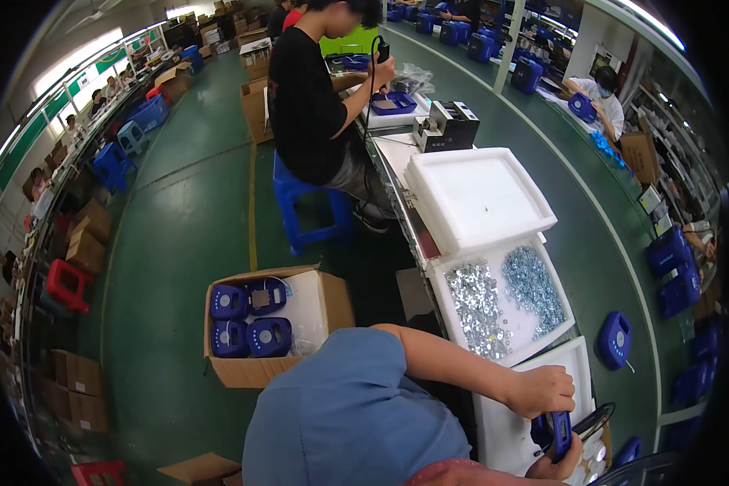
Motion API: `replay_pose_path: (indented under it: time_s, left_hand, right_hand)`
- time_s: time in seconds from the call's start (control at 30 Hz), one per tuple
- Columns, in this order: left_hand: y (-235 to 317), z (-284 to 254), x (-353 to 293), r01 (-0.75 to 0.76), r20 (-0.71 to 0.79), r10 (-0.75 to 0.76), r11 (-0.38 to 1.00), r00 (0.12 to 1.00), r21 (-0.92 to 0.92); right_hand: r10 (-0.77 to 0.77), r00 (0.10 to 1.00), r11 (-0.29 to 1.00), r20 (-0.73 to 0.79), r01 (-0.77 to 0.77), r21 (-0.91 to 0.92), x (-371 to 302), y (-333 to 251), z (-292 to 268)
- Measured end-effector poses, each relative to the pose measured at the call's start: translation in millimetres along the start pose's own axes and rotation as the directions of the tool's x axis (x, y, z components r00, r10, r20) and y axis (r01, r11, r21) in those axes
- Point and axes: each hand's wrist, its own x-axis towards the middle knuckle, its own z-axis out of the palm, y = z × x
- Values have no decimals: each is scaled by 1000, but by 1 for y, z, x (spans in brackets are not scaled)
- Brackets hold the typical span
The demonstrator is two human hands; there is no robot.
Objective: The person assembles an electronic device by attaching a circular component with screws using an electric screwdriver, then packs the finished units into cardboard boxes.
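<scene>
A dark blue plastic housing (560,436) with an opening stands tilted over the white tray at the lower right. My left hand (545,391) is closed at its upper end, with curled fingers; the fingertips are partly hidden. From below, my right hand (557,463) grips the lower end, the thumb along its side. Beside the housing lies a black cable or strap (595,421). Just beyond my left hand, a white foam tray (504,358) carries a heap of silvery metal pieces (474,304) and a heap of bluish small hardware (535,283).
A white foam lid or tray (482,198) rests farther up the bench, near a black-and-silver machine (452,128). A cardboard box (332,304) with several blue units stands on the floor at left. A co-worker (312,97) sits ahead on a blue stool (304,202). Another blue unit (615,338) lies right.
</scene>
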Motion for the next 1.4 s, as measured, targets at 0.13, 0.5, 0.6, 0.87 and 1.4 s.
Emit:
replay_pose_path:
  time_s: [0.13,0.5,0.6,0.87,1.4]
  left_hand:
    - [-4,9,-5,60,24,-59,996,998,-61]
    - [-5,13,-11,155,25,-153,957,988,-245]
    - [-3,10,-11,177,-7,-184,955,983,-236]
    - [4,4,-4,212,-6,-220,946,976,-246]
    - [10,9,-4,134,7,-136,969,991,-209]
  right_hand:
    - [191,976,967,102,-205,153,-7,3,3]
    - [214,964,932,159,-250,261,-3,-1,8]
    - [169,980,956,109,-189,222,5,-19,3]
    - [4,999,989,44,-10,146,15,-30,5]
    - [304,933,857,193,-356,373,-12,-1,8]
